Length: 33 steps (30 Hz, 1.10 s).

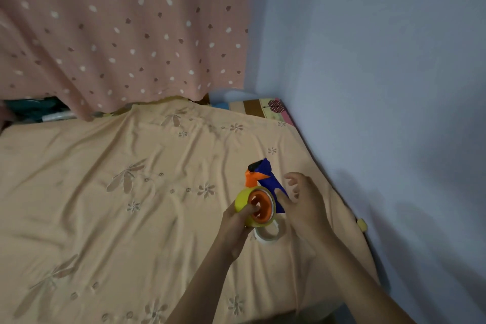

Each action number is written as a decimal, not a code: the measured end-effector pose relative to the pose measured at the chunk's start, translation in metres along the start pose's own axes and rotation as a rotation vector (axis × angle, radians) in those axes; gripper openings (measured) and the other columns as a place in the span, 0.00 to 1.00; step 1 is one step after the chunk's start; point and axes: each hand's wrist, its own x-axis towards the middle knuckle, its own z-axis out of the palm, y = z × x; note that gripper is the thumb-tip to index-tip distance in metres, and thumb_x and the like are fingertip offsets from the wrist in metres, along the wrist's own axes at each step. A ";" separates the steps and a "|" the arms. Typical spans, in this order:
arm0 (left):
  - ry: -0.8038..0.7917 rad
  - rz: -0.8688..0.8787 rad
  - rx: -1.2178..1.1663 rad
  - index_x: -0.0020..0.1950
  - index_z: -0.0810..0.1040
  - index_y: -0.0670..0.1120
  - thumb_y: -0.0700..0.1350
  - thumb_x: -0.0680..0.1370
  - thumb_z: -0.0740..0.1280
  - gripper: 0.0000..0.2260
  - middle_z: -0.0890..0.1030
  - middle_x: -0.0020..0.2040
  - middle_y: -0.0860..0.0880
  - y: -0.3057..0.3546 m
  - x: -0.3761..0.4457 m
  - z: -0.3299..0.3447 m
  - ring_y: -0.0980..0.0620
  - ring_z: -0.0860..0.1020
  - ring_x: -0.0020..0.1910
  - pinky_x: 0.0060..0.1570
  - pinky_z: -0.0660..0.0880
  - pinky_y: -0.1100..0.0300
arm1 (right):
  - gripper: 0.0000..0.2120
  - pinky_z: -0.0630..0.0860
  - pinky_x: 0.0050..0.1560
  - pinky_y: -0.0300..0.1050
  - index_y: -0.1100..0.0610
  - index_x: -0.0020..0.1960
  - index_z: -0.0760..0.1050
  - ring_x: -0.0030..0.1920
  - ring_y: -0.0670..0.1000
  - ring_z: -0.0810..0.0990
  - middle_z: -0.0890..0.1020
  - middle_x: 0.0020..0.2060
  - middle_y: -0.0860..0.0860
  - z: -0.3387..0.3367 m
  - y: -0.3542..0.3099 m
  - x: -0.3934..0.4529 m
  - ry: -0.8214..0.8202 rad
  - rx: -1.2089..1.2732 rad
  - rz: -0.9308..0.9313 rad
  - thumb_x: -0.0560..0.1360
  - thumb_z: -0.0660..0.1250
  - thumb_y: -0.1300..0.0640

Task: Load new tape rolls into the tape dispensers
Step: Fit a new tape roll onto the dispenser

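A blue and orange tape dispenser (268, 179) is held above the bed, its black roller end pointing away from me. A yellow tape roll (243, 201) sits around the dispenser's orange hub (260, 208). My left hand (236, 226) grips the yellow roll from below, fingers on its rim. My right hand (302, 200) is against the dispenser's blue body, thumb touching it and the other fingers spread apart. A white, nearly bare tape ring (268, 235) lies on the sheet just beneath the hands.
The bed is covered by a peach sheet (131, 205) with flower embroidery. A pink dotted curtain (118, 34) hangs at the far side, and a pale blue wall (394, 87) runs along the right. A small yellow object (362, 224) lies at the bed's right edge.
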 end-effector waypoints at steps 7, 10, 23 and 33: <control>0.006 0.039 -0.050 0.61 0.83 0.42 0.41 0.72 0.73 0.17 0.85 0.57 0.38 0.005 -0.029 0.000 0.44 0.84 0.54 0.56 0.80 0.49 | 0.13 0.82 0.43 0.40 0.46 0.55 0.76 0.46 0.44 0.84 0.84 0.49 0.49 0.026 -0.003 -0.002 -0.401 0.233 0.247 0.71 0.72 0.55; 0.078 0.041 -0.024 0.60 0.84 0.43 0.47 0.69 0.75 0.20 0.85 0.57 0.40 -0.001 -0.051 -0.010 0.45 0.83 0.55 0.56 0.79 0.49 | 0.04 0.77 0.32 0.32 0.45 0.46 0.79 0.38 0.42 0.84 0.86 0.38 0.46 0.051 -0.009 -0.023 -0.407 0.296 0.323 0.74 0.69 0.54; 0.489 0.082 0.071 0.60 0.81 0.46 0.56 0.76 0.71 0.18 0.88 0.54 0.49 -0.021 -0.155 -0.100 0.45 0.85 0.56 0.53 0.82 0.51 | 0.06 0.74 0.34 0.40 0.50 0.49 0.75 0.42 0.49 0.82 0.83 0.43 0.51 0.134 -0.070 -0.111 -0.622 0.370 0.342 0.78 0.63 0.60; 0.609 0.133 -0.005 0.58 0.82 0.45 0.58 0.77 0.71 0.19 0.88 0.52 0.47 -0.003 -0.217 -0.214 0.48 0.87 0.50 0.56 0.83 0.47 | 0.07 0.79 0.40 0.49 0.54 0.50 0.76 0.43 0.55 0.83 0.83 0.42 0.54 0.218 -0.156 -0.173 -0.757 0.329 0.213 0.78 0.61 0.62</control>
